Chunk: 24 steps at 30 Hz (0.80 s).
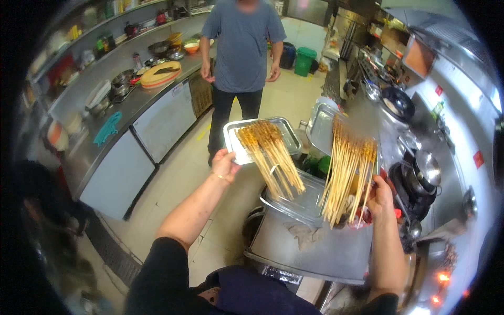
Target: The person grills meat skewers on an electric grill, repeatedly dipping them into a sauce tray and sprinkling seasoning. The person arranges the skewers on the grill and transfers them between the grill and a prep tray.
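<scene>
My left hand (225, 165) grips the near left corner of a rectangular metal tray (289, 136). Across that tray lie grilled meat skewers (262, 136), their bare wooden sticks jutting out over its near edge toward me. On the right, my right hand (380, 197) is closed on the edge of a second tray, mostly hidden under a larger bunch of skewers (348, 177). Steam blurs the top of that bunch. Below and between the two, another metal tray (299, 201) rests on the steel table (334, 252). One more metal tray (325, 128) stands behind the right bunch.
A person (244, 47) in a grey-blue shirt stands facing me beyond the trays. A counter with a round chopping board (160, 75) and a cleaver runs along the left. Woks and pans (427, 169) line the right; glowing heat (443, 277) shows at lower right.
</scene>
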{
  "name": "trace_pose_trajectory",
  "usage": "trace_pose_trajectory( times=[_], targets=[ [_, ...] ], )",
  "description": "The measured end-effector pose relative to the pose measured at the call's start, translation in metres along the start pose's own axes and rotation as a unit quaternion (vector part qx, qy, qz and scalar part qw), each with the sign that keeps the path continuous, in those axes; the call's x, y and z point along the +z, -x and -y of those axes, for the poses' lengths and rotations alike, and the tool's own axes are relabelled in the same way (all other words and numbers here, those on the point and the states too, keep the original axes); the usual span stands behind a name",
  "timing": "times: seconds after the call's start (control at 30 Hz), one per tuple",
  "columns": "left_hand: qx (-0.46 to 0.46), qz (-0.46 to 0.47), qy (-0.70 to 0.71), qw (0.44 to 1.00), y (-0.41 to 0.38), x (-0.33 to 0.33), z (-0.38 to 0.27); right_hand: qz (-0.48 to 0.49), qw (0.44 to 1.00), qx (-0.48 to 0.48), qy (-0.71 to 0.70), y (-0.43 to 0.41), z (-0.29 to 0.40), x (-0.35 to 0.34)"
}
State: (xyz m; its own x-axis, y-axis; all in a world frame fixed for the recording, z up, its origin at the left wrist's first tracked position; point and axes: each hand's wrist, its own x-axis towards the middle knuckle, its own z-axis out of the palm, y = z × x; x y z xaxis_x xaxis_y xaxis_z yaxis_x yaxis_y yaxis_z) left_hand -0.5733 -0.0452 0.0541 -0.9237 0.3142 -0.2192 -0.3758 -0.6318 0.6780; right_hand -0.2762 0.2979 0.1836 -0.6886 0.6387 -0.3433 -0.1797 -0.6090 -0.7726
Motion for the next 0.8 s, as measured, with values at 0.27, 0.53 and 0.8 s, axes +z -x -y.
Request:
trace_pose_trajectory(
  times=[0.27,0.53,0.8],
  targets=[
    [0.012,0.009,0.018,1.000,-0.078,0.081,-0.006,-0.002,1.000,0.011,-0.004,-0.016,0.003,0.060],
    [0.003,0.031,0.010,0.999,-0.153,0.133,-0.015,-0.046,0.997,-0.055,0.024,0.012,0.003,0.086],
    [-0.046,0.052,0.009,0.998,-0.174,0.167,0.018,-0.044,0.995,-0.067,0.051,0.024,0.006,0.069]
  ],
)
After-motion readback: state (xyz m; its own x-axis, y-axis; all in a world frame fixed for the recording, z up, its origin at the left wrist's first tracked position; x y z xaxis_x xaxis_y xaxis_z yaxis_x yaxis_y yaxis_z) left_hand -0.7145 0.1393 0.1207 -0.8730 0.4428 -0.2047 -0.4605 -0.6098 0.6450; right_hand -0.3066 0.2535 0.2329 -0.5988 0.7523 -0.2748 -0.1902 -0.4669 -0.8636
